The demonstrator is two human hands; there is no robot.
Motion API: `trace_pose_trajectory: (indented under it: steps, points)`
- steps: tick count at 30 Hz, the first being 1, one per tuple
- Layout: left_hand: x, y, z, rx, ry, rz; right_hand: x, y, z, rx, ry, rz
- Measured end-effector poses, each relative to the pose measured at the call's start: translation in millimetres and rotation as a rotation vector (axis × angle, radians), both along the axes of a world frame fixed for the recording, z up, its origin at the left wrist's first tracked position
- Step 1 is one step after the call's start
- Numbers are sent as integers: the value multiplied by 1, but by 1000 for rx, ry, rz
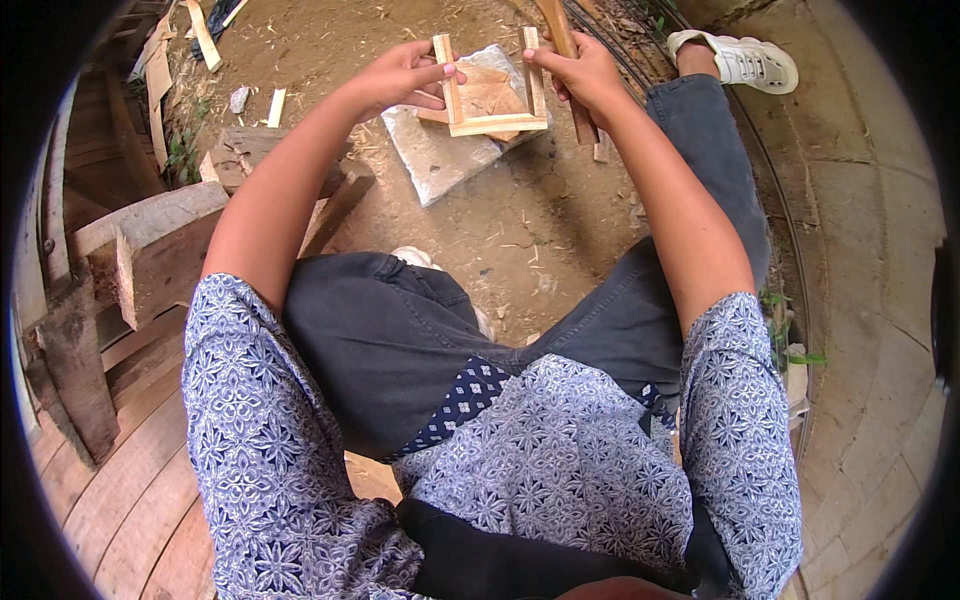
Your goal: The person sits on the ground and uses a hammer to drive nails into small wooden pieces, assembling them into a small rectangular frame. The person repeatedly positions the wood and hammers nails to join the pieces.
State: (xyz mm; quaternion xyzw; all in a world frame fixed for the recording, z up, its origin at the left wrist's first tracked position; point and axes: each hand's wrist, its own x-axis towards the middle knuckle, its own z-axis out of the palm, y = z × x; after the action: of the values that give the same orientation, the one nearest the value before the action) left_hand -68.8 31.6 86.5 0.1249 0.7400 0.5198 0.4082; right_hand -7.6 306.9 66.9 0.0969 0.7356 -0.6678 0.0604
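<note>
A small U-shaped frame of pale wood strips (497,126) is held between my two hands, its crosspiece toward me. My left hand (405,78) grips the left upright, thumb on top and fingers partly spread beneath. With thumb and fingers, my right hand (585,78) pinches the right upright. A darker brown wooden bar (584,125) runs under my right hand and sticks out at both sides; its far end leaves the picture. Whether the fingers also grip this bar is hidden. Below the frame, a wooden piece (488,92) rests on a pale stone slab (432,172).
Rough timber blocks (165,225) stand at the left, near curved planks (150,490). Wood offcuts (203,38) and shavings are scattered over the dirt ground (330,60). At the right, my outstretched leg (700,150) lies beside a thin dark cable (765,165) and a pale wall-like surface (860,250).
</note>
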Motion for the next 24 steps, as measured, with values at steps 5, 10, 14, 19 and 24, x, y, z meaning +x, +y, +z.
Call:
trace_pose_trajectory:
  steps: [5, 10, 14, 19, 24]
  points:
    - [-4, 0, 1, -10, 36, -8, 1, 2, 0, 0, 30, 0]
    - [-6, -2, -1, -5, 27, -18, 0, 2, -2, -2, 42, 22]
    - [-5, -4, -4, 3, 26, -6, 3, -2, -1, -6, 45, 39]
    - [-5, -5, 1, 22, 11, 21, 5, -4, 1, -50, 25, 24]
    - [-10, -6, 14, 182, -70, 92, 12, -1, 14, -219, -73, 23]
